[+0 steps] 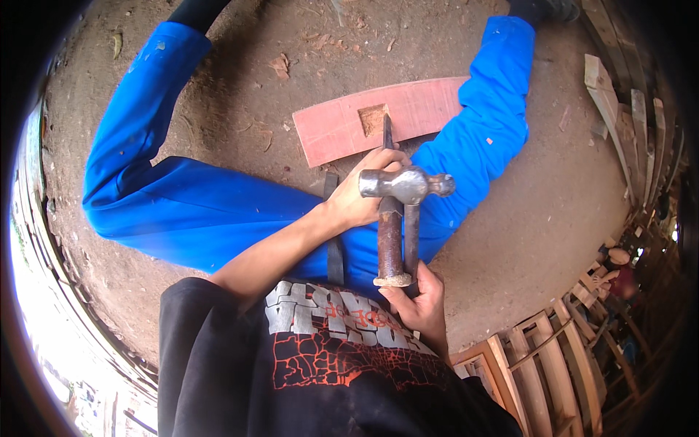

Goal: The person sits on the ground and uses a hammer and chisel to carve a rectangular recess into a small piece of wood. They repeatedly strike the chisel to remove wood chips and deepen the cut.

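A reddish wooden board [331, 135] with a slightly curved edge lies on the ground between my legs. Cut into its face is a squarish recess [373, 120] with rough, paler wood inside. My left hand [364, 186] is closed around a chisel [390, 240], whose blade tip meets the recess's right edge. The chisel's worn brown handle points back toward my body. In my right hand [424, 302] is a ball-peen hammer [410, 186], gripped low on its shaft. Its metal head appears above the left hand and hides part of the chisel.
My blue-trousered legs [196, 200] spread on both sides of the board, the right one over its right end. Wood chips [280, 65] litter the dirt floor. Planks [611, 109] lean at the right, and wooden frames [539, 364] stand lower right. Another person [619, 277] is at the far right.
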Demonstrator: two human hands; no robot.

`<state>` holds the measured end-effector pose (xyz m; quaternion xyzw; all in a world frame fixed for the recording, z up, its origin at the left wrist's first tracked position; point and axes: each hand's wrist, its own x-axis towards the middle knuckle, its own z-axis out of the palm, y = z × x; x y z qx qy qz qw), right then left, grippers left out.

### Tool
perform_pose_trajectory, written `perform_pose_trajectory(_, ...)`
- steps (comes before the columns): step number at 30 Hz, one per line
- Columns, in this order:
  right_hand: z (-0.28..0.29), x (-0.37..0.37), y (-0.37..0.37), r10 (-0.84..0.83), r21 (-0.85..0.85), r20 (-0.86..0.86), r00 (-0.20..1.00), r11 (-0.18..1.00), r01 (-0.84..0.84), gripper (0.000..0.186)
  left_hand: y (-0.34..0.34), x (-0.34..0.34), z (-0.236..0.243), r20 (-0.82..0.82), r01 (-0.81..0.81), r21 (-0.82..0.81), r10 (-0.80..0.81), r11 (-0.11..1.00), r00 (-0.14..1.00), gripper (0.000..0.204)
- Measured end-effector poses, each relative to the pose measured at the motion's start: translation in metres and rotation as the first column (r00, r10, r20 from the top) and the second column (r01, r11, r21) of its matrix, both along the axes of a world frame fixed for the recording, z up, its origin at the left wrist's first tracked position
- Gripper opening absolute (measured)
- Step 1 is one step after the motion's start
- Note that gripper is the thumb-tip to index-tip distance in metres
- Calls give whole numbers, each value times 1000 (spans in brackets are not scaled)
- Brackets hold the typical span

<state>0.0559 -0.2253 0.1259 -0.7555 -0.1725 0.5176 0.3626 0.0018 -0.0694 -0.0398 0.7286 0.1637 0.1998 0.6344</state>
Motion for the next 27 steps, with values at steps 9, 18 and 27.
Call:
perform_pose_trajectory(9,-13,-1,10,140,99,42,989,985,-143,31,5,-2,-31,80,45,187,-61,981,995,32)
perform_pose_trajectory(18,-16,3,6,-37,135,-80,996,990,48,34,7,9,-15,124,-84,292,50,953,991,31)
perform_pose_trajectory(27,-27,17,-3,46,123,-191,980,992,-23,68,54,0,0,-18,362,422,-391,831,920,62)
